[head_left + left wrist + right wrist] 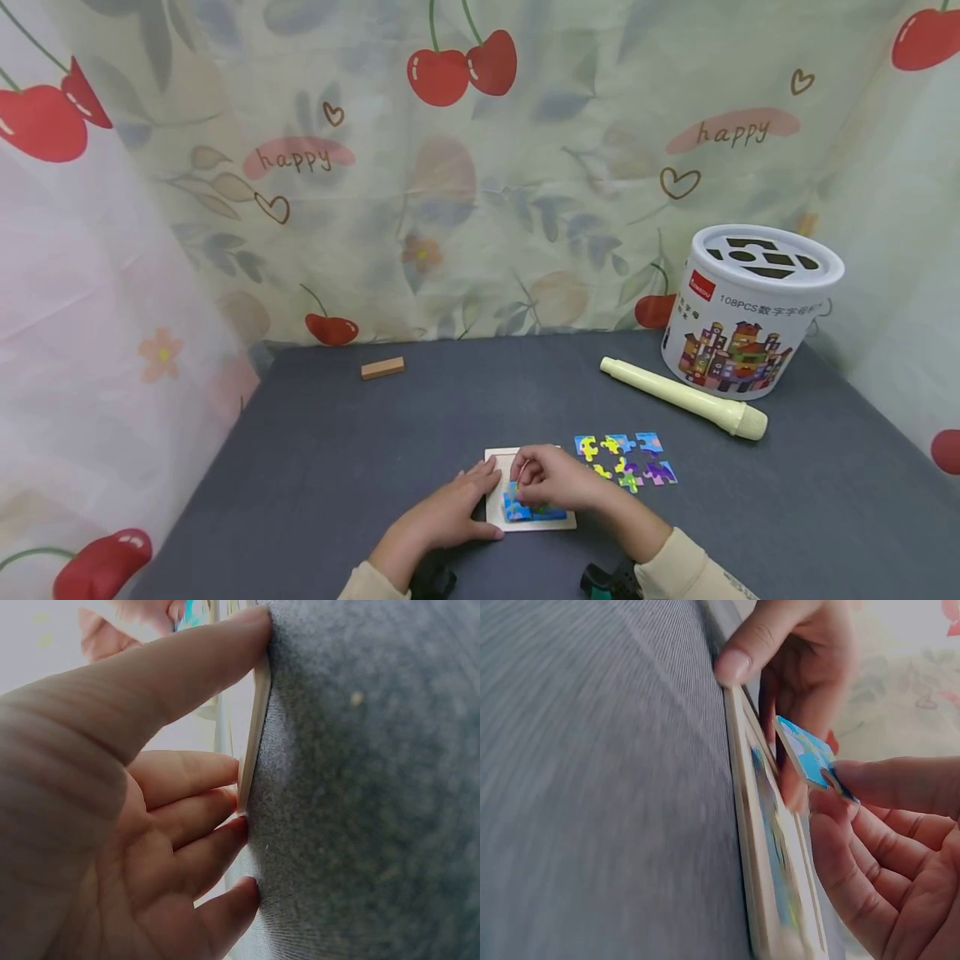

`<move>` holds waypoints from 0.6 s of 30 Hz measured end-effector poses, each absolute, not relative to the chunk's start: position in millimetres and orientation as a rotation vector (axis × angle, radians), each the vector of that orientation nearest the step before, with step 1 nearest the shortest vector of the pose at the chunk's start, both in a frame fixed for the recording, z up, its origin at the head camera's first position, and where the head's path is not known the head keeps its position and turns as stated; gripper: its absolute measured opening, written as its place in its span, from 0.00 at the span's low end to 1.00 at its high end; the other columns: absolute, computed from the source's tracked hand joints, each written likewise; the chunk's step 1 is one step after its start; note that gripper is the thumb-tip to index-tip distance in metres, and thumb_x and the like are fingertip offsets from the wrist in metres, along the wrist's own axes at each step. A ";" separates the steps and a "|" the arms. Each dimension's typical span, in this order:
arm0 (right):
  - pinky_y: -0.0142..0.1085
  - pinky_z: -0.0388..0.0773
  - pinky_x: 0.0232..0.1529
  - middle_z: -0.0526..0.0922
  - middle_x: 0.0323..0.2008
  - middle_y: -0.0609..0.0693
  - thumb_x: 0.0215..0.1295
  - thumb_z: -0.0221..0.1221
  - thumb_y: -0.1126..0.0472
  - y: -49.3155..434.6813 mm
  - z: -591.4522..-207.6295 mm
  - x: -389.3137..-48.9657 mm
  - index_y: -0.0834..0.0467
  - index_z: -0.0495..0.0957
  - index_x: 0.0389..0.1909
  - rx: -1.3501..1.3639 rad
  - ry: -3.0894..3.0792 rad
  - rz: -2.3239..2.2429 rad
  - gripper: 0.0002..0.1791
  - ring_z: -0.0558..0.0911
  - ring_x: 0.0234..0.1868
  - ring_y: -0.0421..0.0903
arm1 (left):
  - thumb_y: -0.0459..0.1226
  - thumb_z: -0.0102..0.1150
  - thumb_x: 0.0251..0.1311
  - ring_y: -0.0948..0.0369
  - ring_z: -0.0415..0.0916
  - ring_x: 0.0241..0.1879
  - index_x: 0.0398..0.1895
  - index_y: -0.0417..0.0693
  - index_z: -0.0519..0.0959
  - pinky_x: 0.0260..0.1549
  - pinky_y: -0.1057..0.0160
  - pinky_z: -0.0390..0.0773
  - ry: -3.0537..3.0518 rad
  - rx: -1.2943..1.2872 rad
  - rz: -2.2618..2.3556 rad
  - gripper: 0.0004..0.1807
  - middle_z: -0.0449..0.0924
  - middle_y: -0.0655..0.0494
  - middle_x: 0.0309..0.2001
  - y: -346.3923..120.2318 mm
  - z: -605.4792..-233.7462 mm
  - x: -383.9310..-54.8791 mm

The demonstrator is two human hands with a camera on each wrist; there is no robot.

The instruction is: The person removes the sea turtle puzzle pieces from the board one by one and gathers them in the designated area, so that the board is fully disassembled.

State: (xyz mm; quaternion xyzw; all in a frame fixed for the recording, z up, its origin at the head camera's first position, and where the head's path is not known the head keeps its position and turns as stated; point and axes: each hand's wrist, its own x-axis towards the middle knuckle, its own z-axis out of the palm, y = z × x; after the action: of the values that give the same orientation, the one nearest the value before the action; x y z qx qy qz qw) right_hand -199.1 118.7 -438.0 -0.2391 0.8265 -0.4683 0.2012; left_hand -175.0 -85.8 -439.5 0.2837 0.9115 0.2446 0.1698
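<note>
A pale, shallow puzzle board (536, 527) lies on the dark table, with blue puzzle pieces (551, 514) in its lower part. My left hand (448, 510) rests at the board's left side with fingers extended. In the left wrist view, its thumb (217, 652) and fingertips touch the board's edge. Thumb and fingers of my right hand (900, 847) pinch a blue puzzle piece (802, 750), tilted above the board. The head view has that right hand (558, 479) over the board, mostly hiding the piece. Several loose, colourful puzzle pieces (628, 443) lie right of the board.
A cream toy microphone (675, 390) lies behind the loose pieces. Farther back right stands a white lidded bucket (742, 325). A small wooden block (382, 368) sits near the table's back edge. Patterned curtains (465, 208) hang behind and at both sides.
</note>
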 end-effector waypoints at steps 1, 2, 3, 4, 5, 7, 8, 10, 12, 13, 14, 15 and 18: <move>0.28 0.71 0.26 0.75 0.23 0.46 0.55 0.62 0.66 123.0 -436.8 -198.5 0.63 0.74 0.35 -0.658 2.303 -1.314 0.08 0.73 0.24 0.39 | 0.48 0.66 0.51 0.52 0.50 0.72 0.66 0.39 0.63 0.67 0.46 0.52 2.594 0.802 0.689 0.42 0.53 0.46 0.72 -85.7 -439.6 -175.0; 0.28 0.72 0.27 0.75 0.23 0.46 0.55 0.62 0.66 127.6 -435.9 -197.8 0.63 0.74 0.35 -0.643 2.296 -1.319 0.08 0.73 0.25 0.39 | 0.48 0.66 0.51 0.52 0.50 0.72 0.66 0.39 0.63 0.67 0.47 0.53 2.601 0.802 0.681 0.42 0.54 0.46 0.72 -85.6 -439.8 -175.1; 0.28 0.73 0.27 0.76 0.23 0.46 0.56 0.62 0.65 132.3 -435.2 -197.2 0.63 0.74 0.35 -0.632 2.290 -1.323 0.09 0.74 0.25 0.39 | 0.47 0.67 0.51 0.52 0.50 0.72 0.66 0.38 0.63 0.67 0.47 0.53 2.607 0.804 0.677 0.42 0.54 0.46 0.72 -85.4 -440.3 -175.3; 0.28 0.73 0.27 0.76 0.23 0.46 0.56 0.62 0.65 137.1 -434.4 -196.6 0.63 0.74 0.35 -0.622 2.288 -1.325 0.09 0.74 0.25 0.39 | 0.47 0.67 0.50 0.52 0.51 0.72 0.66 0.38 0.63 0.67 0.47 0.53 2.611 0.801 0.672 0.42 0.54 0.46 0.72 -85.1 -440.7 -175.6; 0.28 0.73 0.27 0.76 0.24 0.47 0.57 0.62 0.64 141.9 -433.9 -195.9 0.63 0.74 0.36 -0.618 2.287 -1.327 0.09 0.74 0.25 0.39 | 0.48 0.67 0.50 0.53 0.51 0.72 0.66 0.39 0.64 0.67 0.47 0.53 2.615 0.795 0.664 0.42 0.54 0.47 0.72 -84.8 -441.2 -175.9; 0.29 0.74 0.26 0.77 0.24 0.47 0.57 0.62 0.64 151.9 -433.5 -194.4 0.63 0.74 0.36 -0.612 2.290 -1.330 0.09 0.74 0.24 0.39 | 0.48 0.67 0.50 0.54 0.50 0.72 0.66 0.40 0.63 0.68 0.47 0.53 2.616 0.777 0.654 0.42 0.53 0.48 0.72 -83.9 -441.8 -176.4; 0.29 0.75 0.26 0.77 0.24 0.47 0.58 0.62 0.64 156.6 -433.6 -194.0 0.63 0.74 0.36 -0.608 2.290 -1.331 0.09 0.74 0.24 0.38 | 0.48 0.67 0.50 0.54 0.50 0.72 0.66 0.40 0.63 0.68 0.48 0.53 2.616 0.771 0.649 0.42 0.53 0.48 0.72 -83.6 -442.1 -176.5; 0.29 0.75 0.26 0.77 0.25 0.47 0.59 0.61 0.64 166.0 -433.9 -192.7 0.64 0.74 0.37 -0.611 2.294 -1.336 0.09 0.74 0.24 0.38 | 0.49 0.67 0.50 0.55 0.50 0.72 0.67 0.41 0.63 0.68 0.48 0.52 2.612 0.754 0.645 0.42 0.53 0.50 0.72 -82.8 -442.6 -176.8; 0.30 0.76 0.26 0.77 0.25 0.48 0.59 0.61 0.64 175.0 -434.6 -191.1 0.64 0.74 0.37 -0.609 2.294 -1.345 0.09 0.74 0.24 0.38 | 0.48 0.67 0.50 0.56 0.49 0.72 0.67 0.41 0.63 0.68 0.49 0.52 2.607 0.743 0.643 0.43 0.53 0.50 0.72 -82.3 -442.5 -176.6; 0.30 0.76 0.26 0.77 0.26 0.48 0.59 0.61 0.64 179.5 -435.2 -190.4 0.65 0.74 0.37 -0.599 2.291 -1.348 0.09 0.74 0.24 0.38 | 0.48 0.67 0.50 0.56 0.49 0.72 0.67 0.41 0.63 0.68 0.49 0.52 2.603 0.740 0.642 0.43 0.53 0.50 0.72 -82.1 -442.5 -176.5; 0.30 0.76 0.27 0.77 0.26 0.49 0.60 0.60 0.64 184.0 -435.5 -189.4 0.65 0.74 0.37 -0.589 2.292 -1.349 0.09 0.74 0.25 0.38 | 0.48 0.67 0.50 0.56 0.49 0.72 0.67 0.41 0.62 0.68 0.49 0.52 2.602 0.738 0.640 0.43 0.53 0.50 0.72 -81.9 -442.4 -176.3; 0.31 0.76 0.26 0.77 0.26 0.49 0.60 0.60 0.65 188.4 -436.2 -188.2 0.65 0.74 0.37 -0.584 2.290 -1.356 0.09 0.74 0.25 0.38 | 0.48 0.67 0.50 0.56 0.49 0.72 0.67 0.42 0.62 0.68 0.49 0.52 2.599 0.735 0.639 0.43 0.53 0.51 0.72 -81.8 -442.4 -176.0; 0.31 0.77 0.26 0.78 0.26 0.49 0.60 0.59 0.66 200.2 -438.9 -185.3 0.67 0.73 0.37 -0.580 2.285 -1.371 0.09 0.75 0.25 0.38 | 0.49 0.67 0.50 0.56 0.49 0.72 0.67 0.42 0.62 0.69 0.49 0.52 2.593 0.721 0.637 0.43 0.52 0.51 0.73 -81.7 -441.6 -175.1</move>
State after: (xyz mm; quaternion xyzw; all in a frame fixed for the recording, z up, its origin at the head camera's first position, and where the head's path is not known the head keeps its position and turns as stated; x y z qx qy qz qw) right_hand -185.3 200.2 -438.9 -0.2080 0.8199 -0.4921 0.2057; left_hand -175.1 -81.7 -441.6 0.2562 0.9210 0.2264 0.1869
